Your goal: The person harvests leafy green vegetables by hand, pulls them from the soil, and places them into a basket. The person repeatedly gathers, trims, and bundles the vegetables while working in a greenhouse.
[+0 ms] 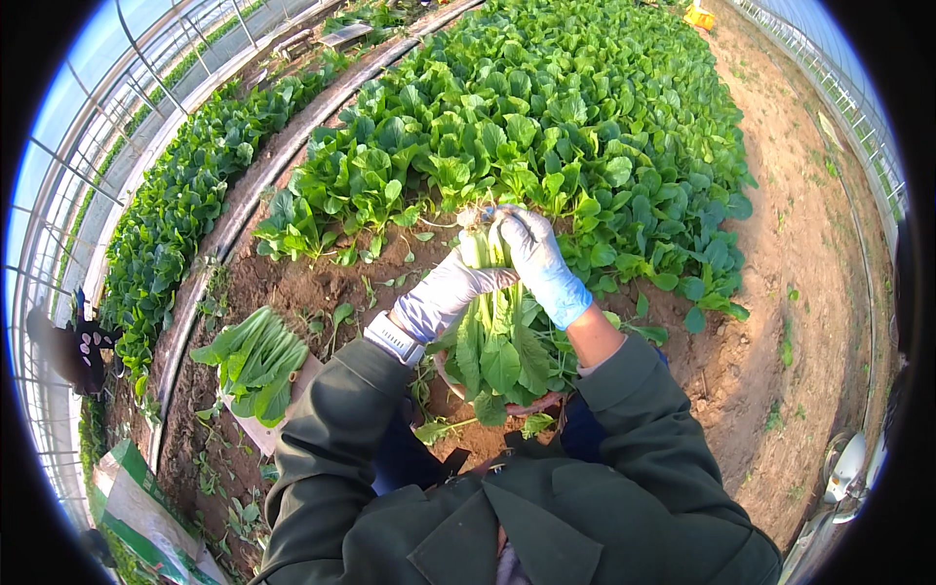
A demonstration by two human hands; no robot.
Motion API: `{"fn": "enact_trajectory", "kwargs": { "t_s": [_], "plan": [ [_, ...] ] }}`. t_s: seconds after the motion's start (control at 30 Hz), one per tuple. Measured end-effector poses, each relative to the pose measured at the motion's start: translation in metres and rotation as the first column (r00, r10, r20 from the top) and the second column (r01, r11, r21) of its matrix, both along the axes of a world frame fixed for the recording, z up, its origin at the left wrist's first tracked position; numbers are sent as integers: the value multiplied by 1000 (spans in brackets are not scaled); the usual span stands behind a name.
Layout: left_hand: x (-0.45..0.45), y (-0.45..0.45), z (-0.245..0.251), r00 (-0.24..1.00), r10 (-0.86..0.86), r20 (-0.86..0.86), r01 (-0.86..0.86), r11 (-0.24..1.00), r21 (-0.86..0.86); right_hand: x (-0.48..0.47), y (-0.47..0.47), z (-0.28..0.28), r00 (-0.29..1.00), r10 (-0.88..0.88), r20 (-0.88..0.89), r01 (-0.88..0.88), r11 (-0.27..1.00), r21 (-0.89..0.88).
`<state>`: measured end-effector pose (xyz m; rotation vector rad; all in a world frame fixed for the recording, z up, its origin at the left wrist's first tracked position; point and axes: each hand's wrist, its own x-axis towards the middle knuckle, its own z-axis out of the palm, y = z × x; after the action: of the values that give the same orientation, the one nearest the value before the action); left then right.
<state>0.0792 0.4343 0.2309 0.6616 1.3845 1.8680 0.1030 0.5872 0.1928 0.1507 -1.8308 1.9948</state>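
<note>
Gloved in pale white, my left hand point(455, 287) wraps around the pale stalks of a bunch of leafy greens point(499, 358), with the roots up and the leaves hanging down. My right hand point(532, 252), in a white glove over a blue one, is closed at the root end beside the roots point(474, 217). Something small and blue shows between its fingers; I cannot tell what it is. Beneath the hanging leaves, a reddish basin point(537, 406) is partly hidden. To the left, a stack of cut greens point(267, 358) lies on a pale board or box point(257, 431).
Dense leafy greens point(548, 110) grow ahead, with another row point(183, 190) beyond a long pale edging strip point(256, 186). A dirt path point(790, 292) runs along the right. A green-and-white sack point(150, 515) lies lower left. Another person point(80, 351) is at the far left.
</note>
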Motion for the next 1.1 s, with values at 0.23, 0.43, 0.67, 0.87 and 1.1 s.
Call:
{"fn": "enact_trajectory", "kwargs": {
  "t_s": [0.23,0.43,0.67,0.87,1.1],
  "plan": [
    [-15,9,-6,842,277,-463,-352,933,-81,11,-11,33,964,238,-115,-264,846,-463],
    [-15,8,-2,-25,-7,-1000,-751,660,14,15,-29,15,969,180,-169,-246,766,-594],
    [-1,27,-15,-175,-175,-969,-816,576,43,0,-34,7,998,-50,25,55,772,-633],
    [1,34,-10,-95,-107,-990,-853,521,25,2,-36,22,997,-76,34,82,812,-578],
    [14,26,6,-10,-142,-990,-889,455,-56,3,-37,23,999,-52,-16,35,841,-540]
  ]
}}
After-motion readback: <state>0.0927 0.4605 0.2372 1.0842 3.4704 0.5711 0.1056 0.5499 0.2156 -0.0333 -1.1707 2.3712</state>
